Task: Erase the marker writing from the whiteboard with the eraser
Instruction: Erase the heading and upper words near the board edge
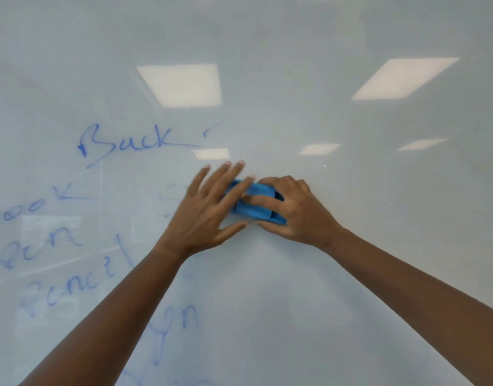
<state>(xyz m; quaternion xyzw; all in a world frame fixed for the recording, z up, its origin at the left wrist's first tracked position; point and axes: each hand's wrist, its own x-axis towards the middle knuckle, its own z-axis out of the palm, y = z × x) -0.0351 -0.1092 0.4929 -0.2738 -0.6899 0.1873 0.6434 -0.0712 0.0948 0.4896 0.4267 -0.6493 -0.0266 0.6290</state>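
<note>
A glossy whiteboard (351,246) fills the view. Blue marker writing (125,142) covers its left half, with words such as "Back", "book", "pen" and "pencil" stacked downward. A blue eraser (255,203) lies flat against the board at the middle. My right hand (298,211) grips the eraser's right end, fingers curled over it. My left hand (209,210) lies with straight, spread fingers on the eraser's left end and on the board. Faint smeared marks show just left of my left hand.
Ceiling lights (181,84) reflect in the board's upper part. More blue scribbles (167,330) run down the lower left between my forearms. The right half of the board carries no writing.
</note>
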